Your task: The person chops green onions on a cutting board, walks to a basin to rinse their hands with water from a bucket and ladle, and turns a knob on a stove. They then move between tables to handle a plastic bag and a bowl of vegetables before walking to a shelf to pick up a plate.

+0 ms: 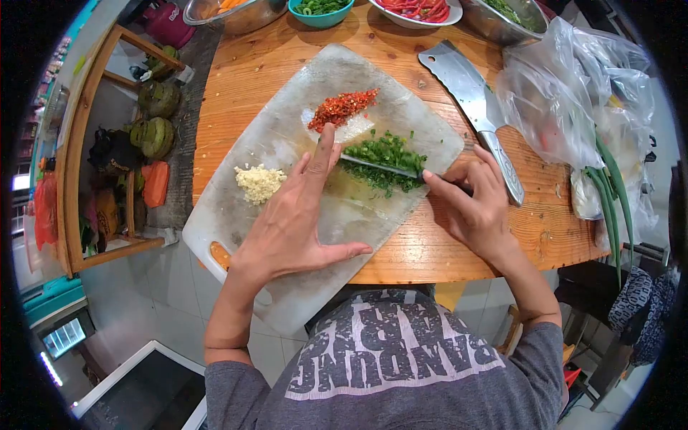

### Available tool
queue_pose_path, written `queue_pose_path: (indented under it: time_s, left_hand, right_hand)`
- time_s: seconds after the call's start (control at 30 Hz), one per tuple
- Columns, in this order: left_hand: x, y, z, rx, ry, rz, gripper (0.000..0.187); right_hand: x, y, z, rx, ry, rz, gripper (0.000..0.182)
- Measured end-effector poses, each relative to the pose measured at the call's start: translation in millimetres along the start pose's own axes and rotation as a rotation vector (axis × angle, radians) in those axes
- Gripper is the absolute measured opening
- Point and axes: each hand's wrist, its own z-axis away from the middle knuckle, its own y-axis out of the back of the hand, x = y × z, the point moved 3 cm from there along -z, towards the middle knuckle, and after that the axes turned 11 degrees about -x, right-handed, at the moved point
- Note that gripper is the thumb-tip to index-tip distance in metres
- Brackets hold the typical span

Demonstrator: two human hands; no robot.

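Note:
My right hand [476, 204] grips a knife by its dark handle. The thin knife blade [383, 166] lies across a pile of chopped green herbs [390, 150] on the white cutting board [236, 208]. My left hand [297, 218] is spread over the board, its fingertips close to the blade's tip and its thumb stretched to the right. Just left of this hand sits a small heap of minced garlic [259, 183]. Beyond the fingertips is a mound of chopped red chili [340, 109].
A cleaver [462, 86] rests on the wooden table [545, 222] right of the board. Clear plastic bags [552, 86] and long green stalks [609, 183] lie at the right edge. Along the back stand a teal bowl [320, 20], a white bowl of red slices [423, 21] and metal bowls [240, 27].

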Motion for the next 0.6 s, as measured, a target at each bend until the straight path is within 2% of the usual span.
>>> queue_pose_path:
  time_s: [0.13,0.3,0.4,0.6]
  left_hand:
    - [-3,-5,2,0.006,-0.032,-0.051,0.139]
    - [0,-3,0,0.042,-0.057,-0.057,0.145]
    - [3,2,1,0.031,-0.052,-0.027,0.138]
    - [5,8,1,0.049,-0.051,-0.044,0.136]
  right_hand:
    - [6,-6,2,-0.025,0.029,-0.067,0.042]
    - [15,8,-6,-0.047,-0.047,-0.225,0.037]
    - [16,17,-4,-0.209,-0.046,-0.165,0.036]
    - [17,2,5,-0.210,-0.034,-0.167,0.036]
